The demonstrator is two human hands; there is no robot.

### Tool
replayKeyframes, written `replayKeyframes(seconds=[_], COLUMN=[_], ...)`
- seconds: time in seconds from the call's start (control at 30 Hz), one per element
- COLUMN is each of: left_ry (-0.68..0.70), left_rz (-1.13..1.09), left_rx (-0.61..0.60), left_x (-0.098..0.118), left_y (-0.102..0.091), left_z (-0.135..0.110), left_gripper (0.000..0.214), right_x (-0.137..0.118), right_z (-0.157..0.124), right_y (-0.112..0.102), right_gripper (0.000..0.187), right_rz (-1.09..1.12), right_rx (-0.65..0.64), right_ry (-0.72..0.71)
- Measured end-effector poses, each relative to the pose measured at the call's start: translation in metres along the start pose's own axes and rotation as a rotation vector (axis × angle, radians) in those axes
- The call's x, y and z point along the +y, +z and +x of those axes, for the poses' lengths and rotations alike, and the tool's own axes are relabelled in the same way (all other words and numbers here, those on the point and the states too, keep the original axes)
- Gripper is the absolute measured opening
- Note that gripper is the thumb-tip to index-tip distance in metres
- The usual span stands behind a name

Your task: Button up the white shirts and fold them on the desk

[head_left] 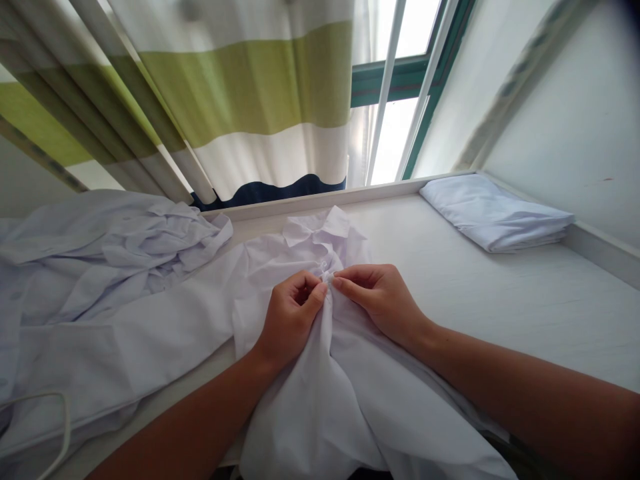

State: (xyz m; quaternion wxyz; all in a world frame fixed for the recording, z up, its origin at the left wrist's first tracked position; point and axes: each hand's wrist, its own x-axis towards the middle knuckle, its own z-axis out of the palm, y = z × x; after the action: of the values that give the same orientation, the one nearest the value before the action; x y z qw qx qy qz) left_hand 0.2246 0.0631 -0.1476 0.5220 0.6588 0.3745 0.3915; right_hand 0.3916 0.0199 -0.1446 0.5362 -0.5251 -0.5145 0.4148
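A white collared shirt (300,413) lies across the table edge, its collar (320,227) at the far end and its lower part hanging toward me. My left hand (294,310) pinches the front opening of the shirt between thumb and curled fingers. Right beside it, my right hand (383,297) pinches the same strip of cloth with thumb and forefinger. The fingertips of both hands nearly meet just below the collar, where the fabric is gathered. Whether a button sits between them is too small to tell.
A heap of crumpled white garments (115,247) covers the left of the white table (500,313). A folded white garment (495,210) rests at the back right. A pale cable (65,427) loops at the lower left. Behind hang striped curtains (250,87) beside a barred window (395,120).
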Motion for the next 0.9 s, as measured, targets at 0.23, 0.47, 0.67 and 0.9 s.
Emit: replayKeyframes(seconds=[0.23, 0.47, 0.67, 0.9], left_ry=[-0.039, -0.004, -0.044, -0.068], left_rz=[-0.043, -0.01, -0.116, -0.115], left_rx=[-0.026, -0.002, -0.001, -0.002], left_x=[-0.003, -0.001, -0.003, -0.002], left_y=[-0.001, 0.0, 0.001, -0.002], left_z=[0.001, -0.001, 0.0, 0.002], left_gripper=[0.027, 0.028, 0.027, 0.03], right_x=[0.001, 0.004, 0.008, 0.013], right_z=[0.0, 0.002, 0.006, 0.007], right_y=[0.0, -0.002, -0.006, -0.005], right_gripper=[0.02, 0.016, 0.019, 0.014], right_rz=[-0.017, 0.009, 0.03, -0.052], right_rx=[0.032, 0.004, -0.071, -0.03], right_ry=[-0.04, -0.034, -0.071, -0.126])
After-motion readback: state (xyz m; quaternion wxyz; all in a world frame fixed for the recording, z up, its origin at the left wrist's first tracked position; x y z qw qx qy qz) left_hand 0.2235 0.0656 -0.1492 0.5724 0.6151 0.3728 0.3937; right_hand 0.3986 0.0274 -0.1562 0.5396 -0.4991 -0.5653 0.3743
